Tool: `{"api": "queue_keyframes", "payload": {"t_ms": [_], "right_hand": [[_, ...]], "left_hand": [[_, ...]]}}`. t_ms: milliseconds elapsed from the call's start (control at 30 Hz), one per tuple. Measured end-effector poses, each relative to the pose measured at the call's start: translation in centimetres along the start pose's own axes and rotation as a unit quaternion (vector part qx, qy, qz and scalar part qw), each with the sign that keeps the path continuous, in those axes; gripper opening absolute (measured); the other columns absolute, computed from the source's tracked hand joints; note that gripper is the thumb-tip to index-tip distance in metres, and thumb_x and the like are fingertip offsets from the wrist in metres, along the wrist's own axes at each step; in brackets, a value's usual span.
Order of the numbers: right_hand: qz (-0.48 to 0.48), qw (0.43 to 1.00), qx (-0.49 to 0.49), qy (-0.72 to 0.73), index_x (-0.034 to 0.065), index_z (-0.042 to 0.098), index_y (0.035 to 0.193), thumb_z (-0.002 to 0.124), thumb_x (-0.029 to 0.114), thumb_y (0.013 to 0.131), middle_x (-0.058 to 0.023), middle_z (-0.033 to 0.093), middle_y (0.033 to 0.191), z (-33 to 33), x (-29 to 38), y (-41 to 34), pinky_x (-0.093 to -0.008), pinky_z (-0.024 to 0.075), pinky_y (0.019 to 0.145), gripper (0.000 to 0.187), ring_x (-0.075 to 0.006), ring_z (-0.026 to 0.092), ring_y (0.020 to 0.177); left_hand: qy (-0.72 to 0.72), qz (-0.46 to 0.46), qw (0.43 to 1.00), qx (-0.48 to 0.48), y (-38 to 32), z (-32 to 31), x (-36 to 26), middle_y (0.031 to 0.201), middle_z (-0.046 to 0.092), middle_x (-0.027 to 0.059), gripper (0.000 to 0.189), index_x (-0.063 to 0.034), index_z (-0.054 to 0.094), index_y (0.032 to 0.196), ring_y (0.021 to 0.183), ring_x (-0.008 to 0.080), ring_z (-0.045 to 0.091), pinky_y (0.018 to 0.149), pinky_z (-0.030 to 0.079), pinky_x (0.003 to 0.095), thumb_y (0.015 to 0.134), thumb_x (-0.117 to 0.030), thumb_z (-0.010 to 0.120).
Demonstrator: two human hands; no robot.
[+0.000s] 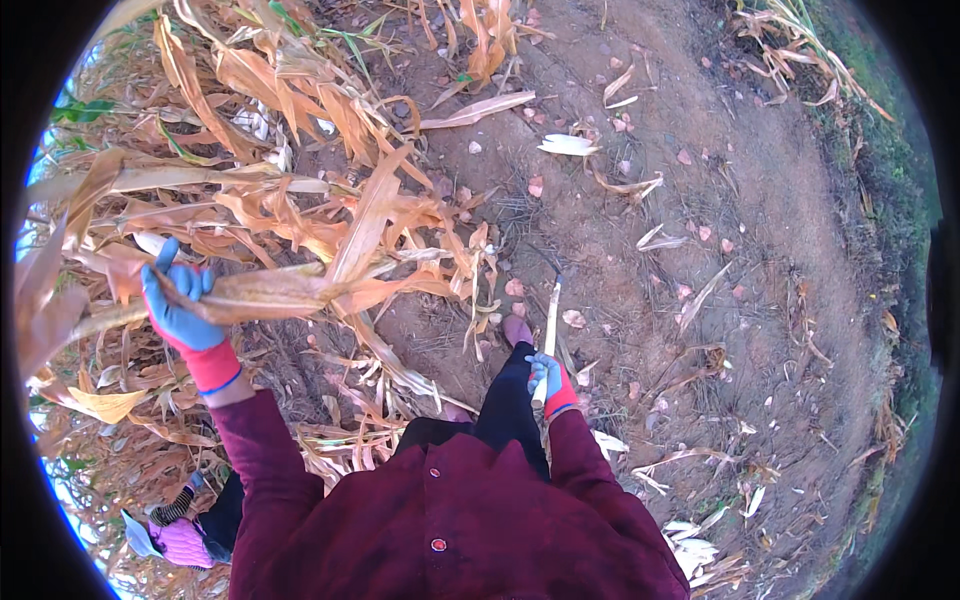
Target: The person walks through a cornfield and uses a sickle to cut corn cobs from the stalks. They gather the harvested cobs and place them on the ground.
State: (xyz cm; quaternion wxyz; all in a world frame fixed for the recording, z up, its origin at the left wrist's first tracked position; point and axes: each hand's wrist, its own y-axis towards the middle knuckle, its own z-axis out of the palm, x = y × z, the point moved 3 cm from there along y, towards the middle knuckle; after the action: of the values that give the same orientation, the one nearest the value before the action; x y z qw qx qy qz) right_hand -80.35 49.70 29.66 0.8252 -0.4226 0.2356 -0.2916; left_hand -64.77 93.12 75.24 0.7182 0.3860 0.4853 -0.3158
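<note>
My left hand, in a grey-blue and red work glove, is closed around a dry corn stalk with brown leaves. The stalk leans across the left of the view, and its top end is blurred at the rim. Down by my right leg, my right hand, gloved alike, grips the pale wooden handle of what looks like a sickle. Its thin dark blade points away from me over the soil and is hard to make out.
Dry standing corn fills the left side. Bare stony soil runs along the right, strewn with pale husks and leaf scraps. A grassy edge borders it. Another person bends among the corn at lower left.
</note>
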Motion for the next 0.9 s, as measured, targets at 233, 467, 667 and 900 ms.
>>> {"api": "queue_keyframes", "payload": {"t_ms": [233,467,667,900], "right_hand": [[-0.016,0.993,-0.077,-0.093,0.004,0.056,0.085,0.052,0.02,0.086,0.005,0.045,0.057,2.3,-1.2,8.1,-0.0246,0.0364,0.039,0.016,-0.0063,0.041,0.042],[-0.026,1.0,0.0,0.018,0.0039,0.058,0.089,0.051,0.019,0.088,0.0038,0.045,0.06,4.1,0.1,9.0,-0.024,0.0381,0.041,0.017,-0.0077,0.042,0.045],[-0.038,0.994,-0.034,-0.1,0.0045,0.059,0.089,0.055,0.018,0.086,0.0023,0.046,0.059,2.8,2.7,3.3,-0.0245,0.0365,0.04,0.015,-0.0081,0.041,0.043],[-0.019,0.996,-0.033,-0.081,0.0024,0.058,0.095,0.054,0.02,0.087,0.0017,0.046,0.058,-0.6,3.3,1.8,-0.024,0.0367,0.04,0.02,-0.0074,0.041,0.043]], "left_hand": [[0.03,-0.003,0.994,-0.105,-6.0,-10.2,0.6,0.055,0.031,-0.0051,0.049,0.005,0.047,0.118,0.05,0.0068,0.028,0.051,0.032,0.0231,0.095,-0.037,0.037],[0.3,0.082,0.929,-0.202,-7.9,-3.4,5.7,0.128,0.045,0.0182,0.056,0.0061,0.039,0.125,0.11,0.0274,0.052,0.092,0.045,0.0422,0.093,-0.039,0.041],[0.1,-0.558,0.806,-0.172,-20.5,-2.0,19.6,0.111,0.053,0.0111,0.065,-0.0051,0.04,0.127,0.096,0.0258,0.056,0.084,0.047,0.0394,0.087,-0.056,0.046],[0.32,-0.577,0.721,0.212,-26.6,6.3,37.0,0.104,0.059,0.0068,0.047,-0.0013,0.051,0.117,0.094,0.016,0.058,0.082,0.047,0.0288,0.087,-0.037,0.057]]}}
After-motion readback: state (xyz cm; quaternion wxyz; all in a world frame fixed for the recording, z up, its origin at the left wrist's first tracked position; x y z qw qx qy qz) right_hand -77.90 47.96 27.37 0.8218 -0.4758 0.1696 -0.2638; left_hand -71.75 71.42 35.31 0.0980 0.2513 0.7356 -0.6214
